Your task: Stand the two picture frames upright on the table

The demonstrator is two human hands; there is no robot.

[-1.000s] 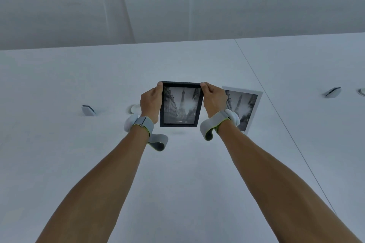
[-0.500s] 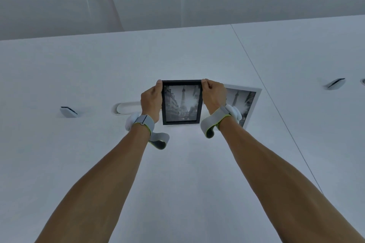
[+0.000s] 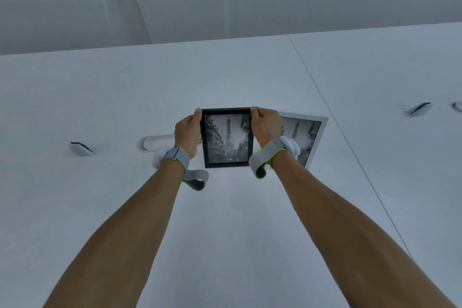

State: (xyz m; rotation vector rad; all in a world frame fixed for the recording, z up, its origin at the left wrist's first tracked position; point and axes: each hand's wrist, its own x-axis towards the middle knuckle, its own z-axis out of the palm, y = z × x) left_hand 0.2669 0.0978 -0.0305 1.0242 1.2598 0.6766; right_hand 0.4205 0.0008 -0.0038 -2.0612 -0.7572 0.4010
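A black picture frame (image 3: 227, 138) with a grey tower photo stands upright, its lower edge at the white table (image 3: 225, 220). My left hand (image 3: 188, 135) grips its left side and my right hand (image 3: 265, 125) grips its right side, thumbs at the top corners. A white picture frame (image 3: 307, 138) with the same photo stands upright just to the right, partly hidden behind my right wrist. Both wrists wear grey straps.
A long white cable slot (image 3: 158, 143) lies in the table left of my left hand. Small flip-up sockets sit at the far left (image 3: 80, 148) and far right (image 3: 420, 108). A seam (image 3: 350, 147) runs diagonally across the table at the right. A wall rises behind.
The black frame has come down from slightly above the table until its lower edge rests at the surface. Both hands keep their hold. My view has shifted a little.
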